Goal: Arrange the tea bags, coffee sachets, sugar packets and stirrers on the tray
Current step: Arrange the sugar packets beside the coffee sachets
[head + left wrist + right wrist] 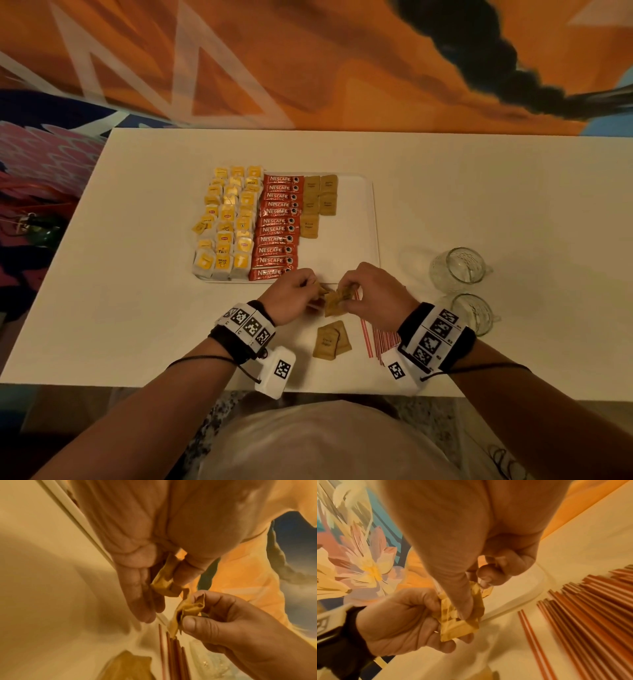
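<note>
hands meet at the tray (375, 219) edge: our left hand (291, 296) and right hand (375, 294) each pinch brown sugar packets (334, 301) (stirrers (376, 342) beside).

eleven coffee sachets (276, 228), two glass cups (459, 269), one tray (356, 240)

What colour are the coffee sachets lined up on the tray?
Red with white lettering: the coffee sachets show best in the head view.

tray (371, 219): yellow tea bags (227, 222) left | red coffee sachets (277, 226) | brown sugar packets (318, 202)
</note>
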`<control>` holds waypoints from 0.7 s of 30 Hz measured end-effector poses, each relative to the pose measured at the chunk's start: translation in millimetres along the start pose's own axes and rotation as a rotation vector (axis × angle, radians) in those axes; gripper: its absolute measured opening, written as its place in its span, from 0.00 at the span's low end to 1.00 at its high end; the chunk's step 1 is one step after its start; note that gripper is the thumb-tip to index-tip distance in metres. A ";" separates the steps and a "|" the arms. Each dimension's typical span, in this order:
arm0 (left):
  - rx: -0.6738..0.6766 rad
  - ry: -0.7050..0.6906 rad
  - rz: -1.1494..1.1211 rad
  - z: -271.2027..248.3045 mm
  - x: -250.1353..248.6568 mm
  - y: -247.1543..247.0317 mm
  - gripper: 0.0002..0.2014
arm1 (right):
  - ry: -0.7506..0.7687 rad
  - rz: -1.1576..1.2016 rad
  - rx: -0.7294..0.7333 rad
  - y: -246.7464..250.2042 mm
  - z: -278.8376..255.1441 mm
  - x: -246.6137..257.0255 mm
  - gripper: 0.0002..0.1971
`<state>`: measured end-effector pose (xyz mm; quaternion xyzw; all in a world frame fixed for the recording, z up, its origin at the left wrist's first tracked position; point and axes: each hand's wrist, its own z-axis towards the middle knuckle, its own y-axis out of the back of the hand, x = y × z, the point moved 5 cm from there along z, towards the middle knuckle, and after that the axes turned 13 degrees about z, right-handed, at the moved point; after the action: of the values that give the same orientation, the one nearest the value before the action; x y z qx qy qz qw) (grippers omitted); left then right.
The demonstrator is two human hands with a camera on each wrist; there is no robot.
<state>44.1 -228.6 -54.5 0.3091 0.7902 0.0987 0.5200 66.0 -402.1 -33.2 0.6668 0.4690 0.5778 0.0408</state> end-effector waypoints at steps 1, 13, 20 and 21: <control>0.023 0.024 -0.080 -1.2 -2.7 -1.2 0.13 | 0.016 0.014 0.001 -0.1 0.3 3.5 0.12; 0.090 0.032 -0.223 -18.1 -10.6 -1.9 0.11 | 0.033 0.010 0.024 -8.6 -2.9 21.9 0.17; 0.054 0.099 -0.309 -23.3 4.5 4.9 0.09 | -0.032 -0.195 0.124 -23.1 -12.0 9.6 0.26; 0.068 0.111 -0.359 -24.3 5.6 4.1 0.09 | -0.027 -0.245 0.165 -28.4 -14.3 8.9 0.28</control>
<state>22.7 -218.1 -46.1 0.1747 0.8629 -0.0054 0.4741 37.1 -387.3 -38.9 0.6133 0.5921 0.5190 0.0621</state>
